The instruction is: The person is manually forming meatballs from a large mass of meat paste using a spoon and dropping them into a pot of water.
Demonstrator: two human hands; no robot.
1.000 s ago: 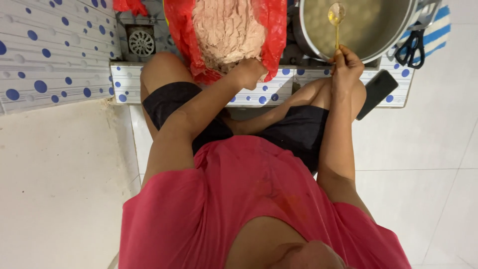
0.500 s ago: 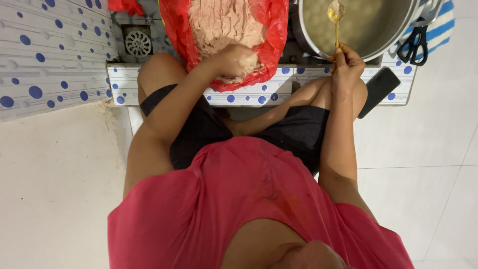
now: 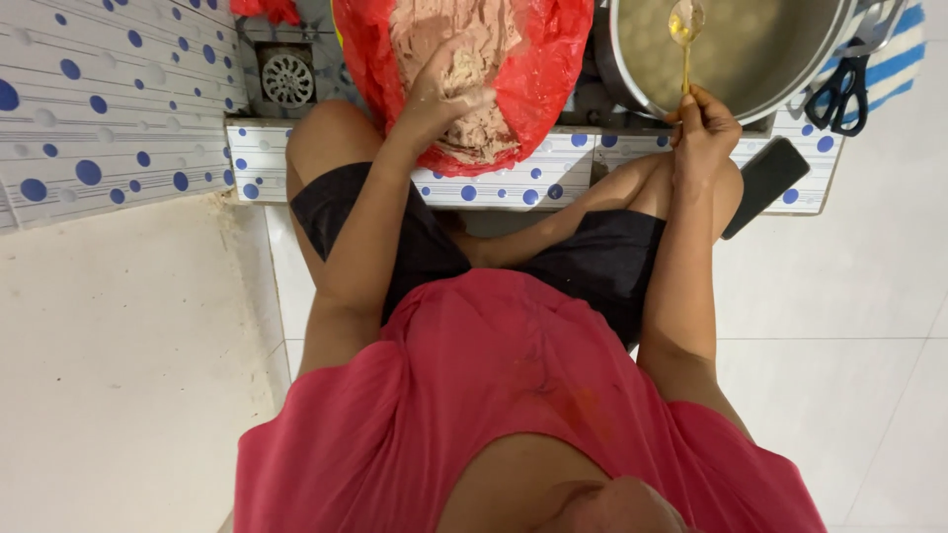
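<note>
- Left hand (image 3: 444,94) digs into pinkish minced paste (image 3: 464,59) in the red bag (image 3: 553,69): soft and sticky, best pinched in small lumps.
- Right hand (image 3: 703,128) grips a spoon (image 3: 684,39) over the pot (image 3: 750,49).

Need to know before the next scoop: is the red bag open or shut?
Open. The red bag is spread wide, pinkish paste exposed, and the left hand reaches inside it.

Your pinkish minced paste (image 3: 464,39) fills the open red bag (image 3: 553,59). Your metal spoon (image 3: 684,25) stands upright over the pot (image 3: 760,49).
</note>
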